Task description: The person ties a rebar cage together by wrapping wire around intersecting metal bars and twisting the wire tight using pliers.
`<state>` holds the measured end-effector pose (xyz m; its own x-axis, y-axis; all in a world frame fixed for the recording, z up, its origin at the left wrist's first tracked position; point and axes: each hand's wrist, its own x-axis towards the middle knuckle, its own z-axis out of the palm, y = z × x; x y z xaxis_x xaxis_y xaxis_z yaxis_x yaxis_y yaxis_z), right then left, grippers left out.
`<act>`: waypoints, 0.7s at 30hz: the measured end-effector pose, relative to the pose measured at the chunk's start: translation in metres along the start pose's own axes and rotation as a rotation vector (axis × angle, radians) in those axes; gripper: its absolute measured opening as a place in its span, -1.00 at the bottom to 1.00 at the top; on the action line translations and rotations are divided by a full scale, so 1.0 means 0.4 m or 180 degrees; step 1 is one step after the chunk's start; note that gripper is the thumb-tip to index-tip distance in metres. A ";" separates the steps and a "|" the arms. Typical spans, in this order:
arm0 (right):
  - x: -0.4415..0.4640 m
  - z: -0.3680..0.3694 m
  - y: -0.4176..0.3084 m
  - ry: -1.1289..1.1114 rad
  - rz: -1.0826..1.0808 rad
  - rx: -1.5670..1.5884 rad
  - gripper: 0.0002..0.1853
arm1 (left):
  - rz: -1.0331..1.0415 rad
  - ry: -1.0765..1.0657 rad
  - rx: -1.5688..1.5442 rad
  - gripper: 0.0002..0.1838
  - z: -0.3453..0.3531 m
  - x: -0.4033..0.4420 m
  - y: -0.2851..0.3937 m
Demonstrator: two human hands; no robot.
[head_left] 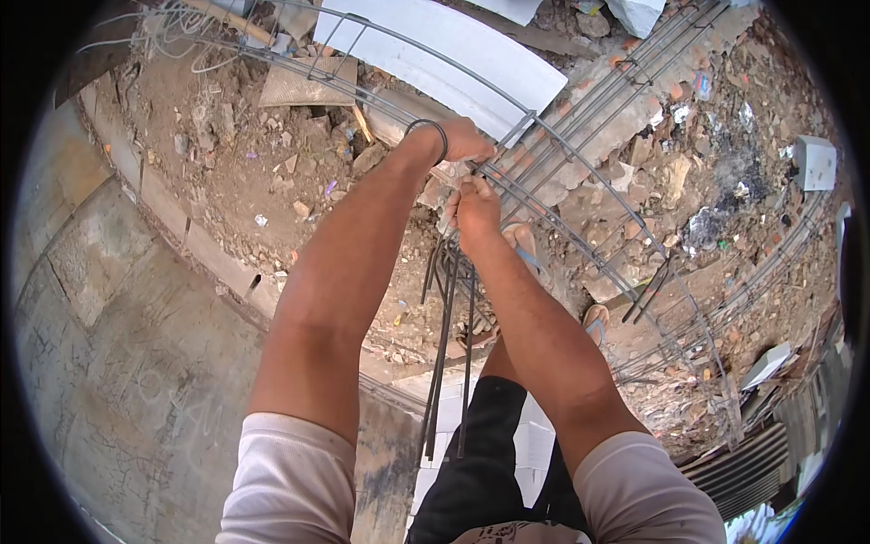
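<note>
Both hands meet at a junction of grey steel bars [553, 218], near the upper middle of the head view. My left hand [460, 141], with a dark band at its wrist, has its fingers curled down at the bars; what they hold is hidden. Just below it, my right hand [476, 208] is closed in a pinch, and I cannot make out what is between its fingers. Several dark bars [441, 354] hang down below the hands, towards my legs. More long bars run from the junction to the upper left and the lower right.
A white panel [444, 59] lies behind the bars at the top. Rubble and soil [217, 163] cover the ground, with a concrete slab [136, 363] at the left. My sandalled feet [595, 317] stand below the bars. Loose wire [177, 27] is coiled at the upper left.
</note>
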<state>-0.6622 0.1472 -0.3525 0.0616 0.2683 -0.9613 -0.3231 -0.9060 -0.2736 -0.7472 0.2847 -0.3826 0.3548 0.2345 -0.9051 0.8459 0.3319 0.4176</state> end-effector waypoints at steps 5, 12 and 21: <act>0.015 -0.028 0.008 -0.0049 -0.0220 -0.0153 -0.78 | 0.0055 0.0251 0.0375 -0.51 0.036 0.038 -0.018; 0.024 -0.162 -0.162 -0.0226 -0.2095 -0.3419 -0.89 | 0.0036 0.0505 0.0241 -0.62 0.040 -0.019 0.004; 0.132 -0.209 -0.147 -0.0655 -0.2366 -0.2865 -0.90 | 0.1173 0.1449 0.0964 -0.83 0.127 -0.063 -0.061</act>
<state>-0.5609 0.1872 -0.3899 -0.2260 0.7993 -0.5568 0.5138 -0.3879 -0.7652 -0.7564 0.2243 -0.3742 0.4951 0.6686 -0.5549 0.7994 -0.1003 0.5924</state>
